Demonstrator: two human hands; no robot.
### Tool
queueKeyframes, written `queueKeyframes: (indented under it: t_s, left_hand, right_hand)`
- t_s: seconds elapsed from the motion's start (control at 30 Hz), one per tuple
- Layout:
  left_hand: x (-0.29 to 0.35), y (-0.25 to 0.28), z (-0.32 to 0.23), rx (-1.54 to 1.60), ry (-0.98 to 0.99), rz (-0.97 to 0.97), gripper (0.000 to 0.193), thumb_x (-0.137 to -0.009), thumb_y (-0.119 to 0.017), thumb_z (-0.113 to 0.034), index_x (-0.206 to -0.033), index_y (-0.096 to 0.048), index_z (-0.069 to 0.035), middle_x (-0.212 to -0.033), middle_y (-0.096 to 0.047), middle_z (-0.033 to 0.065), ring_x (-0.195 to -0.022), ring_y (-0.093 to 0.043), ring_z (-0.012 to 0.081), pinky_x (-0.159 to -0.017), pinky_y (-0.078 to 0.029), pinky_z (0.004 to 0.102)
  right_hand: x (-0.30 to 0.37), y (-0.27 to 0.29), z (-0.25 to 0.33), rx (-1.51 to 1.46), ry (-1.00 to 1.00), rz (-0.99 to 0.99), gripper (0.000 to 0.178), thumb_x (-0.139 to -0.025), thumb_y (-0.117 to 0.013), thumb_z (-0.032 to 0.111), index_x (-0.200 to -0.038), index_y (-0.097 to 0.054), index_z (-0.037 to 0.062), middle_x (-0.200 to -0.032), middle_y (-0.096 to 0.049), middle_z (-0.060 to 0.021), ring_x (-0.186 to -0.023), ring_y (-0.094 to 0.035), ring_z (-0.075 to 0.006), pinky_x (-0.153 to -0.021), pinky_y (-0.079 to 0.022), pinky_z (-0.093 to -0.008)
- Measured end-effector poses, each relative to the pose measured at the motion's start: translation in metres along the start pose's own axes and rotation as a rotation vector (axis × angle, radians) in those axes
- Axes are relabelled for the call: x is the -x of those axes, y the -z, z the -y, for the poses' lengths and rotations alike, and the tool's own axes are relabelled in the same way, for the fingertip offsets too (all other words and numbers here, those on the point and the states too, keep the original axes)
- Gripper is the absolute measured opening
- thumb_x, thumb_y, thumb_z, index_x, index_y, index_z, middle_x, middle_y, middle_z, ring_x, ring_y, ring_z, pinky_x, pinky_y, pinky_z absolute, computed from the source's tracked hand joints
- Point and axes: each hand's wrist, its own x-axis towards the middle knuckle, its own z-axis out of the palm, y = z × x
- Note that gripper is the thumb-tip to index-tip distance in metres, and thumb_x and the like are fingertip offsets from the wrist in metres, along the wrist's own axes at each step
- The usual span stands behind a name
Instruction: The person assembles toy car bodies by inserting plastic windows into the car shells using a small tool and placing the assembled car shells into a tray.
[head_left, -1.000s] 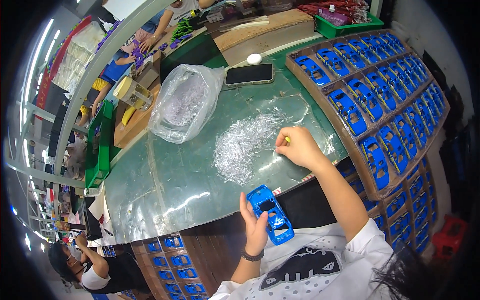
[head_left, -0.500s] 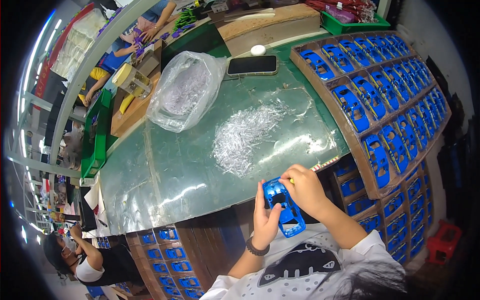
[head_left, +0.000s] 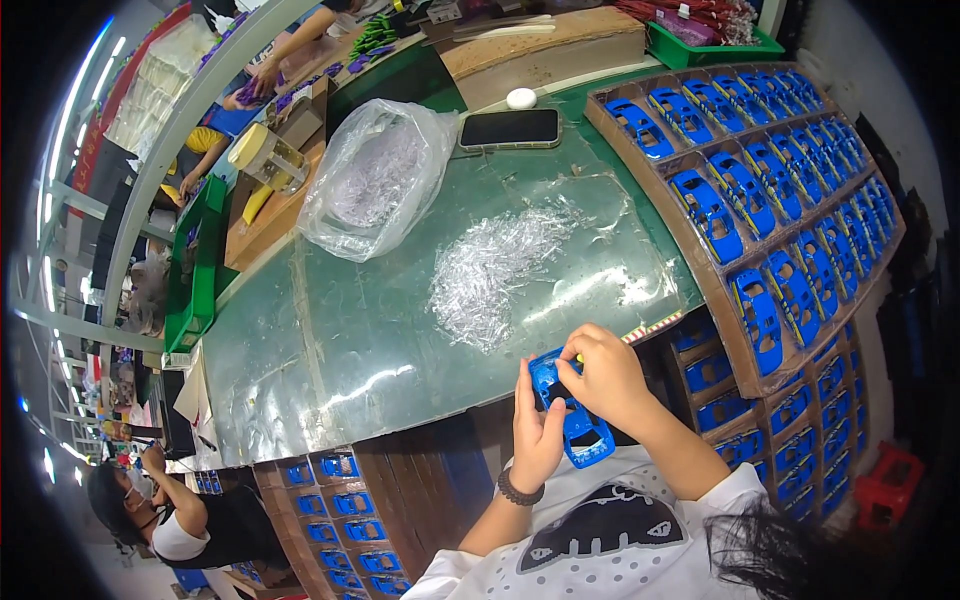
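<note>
A blue toy car body shell (head_left: pixel 577 424) with cut-out windows is held above my lap, just off the table's near edge. My left hand (head_left: pixel 537 430) is closed along its left side, thumb across the shell. At the shell's far end, my right hand (head_left: pixel 607 375) is pinched; whatever sits between thumb and forefinger is too small to make out. A small yellow bit (head_left: pixel 580 358) shows by those fingers. Beyond my hands, a loose pile of small clear plastic pieces (head_left: pixel 490 275) lies on the green tabletop (head_left: pixel 375 330). Behind it stands an open clear bag (head_left: pixel 375 190) of similar pieces.
A brown compartment tray (head_left: pixel 690 265) of blue car shells rises at right, with more trays below and under the table. A phone (head_left: pixel 510 128) and white round lid (head_left: pixel 521 98) lie at the back. A red stool (head_left: pixel 888 485) stands low right. Co-workers are at left.
My right fingers have shifted slightly over the far end of the shell, which has moved a little to the right. Both hands stay on it. A co-worker's arms at the back have moved.
</note>
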Motion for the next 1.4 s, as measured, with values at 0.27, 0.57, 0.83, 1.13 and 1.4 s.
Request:
queueKeyframes:
  t_s: [0.27, 0.57, 0.83, 1.13, 1.4]
  left_hand:
    - [-0.032, 0.016, -0.022, -0.564, -0.166, -0.027, 0.013, -0.074, -0.054, -0.003, -0.086, -0.051, 0.003, -0.073, -0.051, 0.0108, -0.047, -0.052, 0.0134, -0.043, -0.04, 0.0228]
    - [-0.06, 0.024, -0.032, -0.553, -0.075, 0.186, 0.007, -0.073, -0.052, 0.002, -0.078, -0.05, 0.006, -0.072, -0.052, 0.0111, -0.05, -0.057, 0.0137, -0.041, -0.045, 0.0217]
    - [-0.093, 0.016, -0.011, -0.576, -0.086, 0.208, 0.008, -0.073, -0.052, 0.002, -0.081, -0.052, 0.004, -0.062, -0.05, 0.005, -0.045, -0.049, 0.0077, -0.038, -0.038, 0.0209]
    - [-0.103, 0.019, -0.01, -0.67, -0.463, 0.296, 0.003, -0.077, -0.048, 0.001, -0.079, -0.045, 0.002, -0.072, -0.048, 0.0045, -0.051, -0.045, 0.0051, -0.042, -0.035, 0.0169]
    - [-0.044, -0.135, -0.081, -1.108, -1.104, 1.245, 0.035, -0.061, -0.064, -0.014, -0.094, -0.055, -0.008, -0.098, -0.053, 0.0054, -0.092, -0.051, 0.0255, -0.081, -0.04, 0.0388]
  right_hand:
    - [0.0, -0.008, -0.003, 0.096, 0.063, -0.09, 0.012, -0.063, -0.062, 0.007, -0.06, -0.052, 0.0012, -0.065, -0.052, -0.0112, -0.061, -0.053, -0.0285, -0.055, -0.043, -0.035]
    - [-0.021, 0.003, -0.022, 0.01, 0.025, 0.146, 0.01, -0.063, -0.058, 0.008, -0.069, -0.055, -0.0001, -0.064, -0.056, -0.0165, -0.063, -0.056, -0.0313, -0.058, -0.045, -0.0366]
    - [-0.037, -0.004, -0.05, 0.035, 0.057, 0.075, 0.013, -0.06, -0.054, 0.013, -0.063, -0.051, 0.0002, -0.064, -0.054, -0.0183, -0.063, -0.055, -0.0337, -0.057, -0.044, -0.0405]
    - [-0.032, 0.02, -0.057, -0.496, 0.131, 0.067, 0.026, -0.069, -0.062, 0.023, -0.072, -0.055, -0.0017, -0.061, -0.055, -0.0132, -0.057, -0.055, -0.0238, -0.052, -0.043, -0.0337]
    - [0.14, 0.124, -0.084, -0.388, -0.134, 0.168, 0.05, -0.067, -0.066, 0.025, -0.108, -0.048, 0.0024, -0.091, -0.058, -0.0143, -0.08, -0.057, -0.0231, -0.068, -0.044, -0.0327]
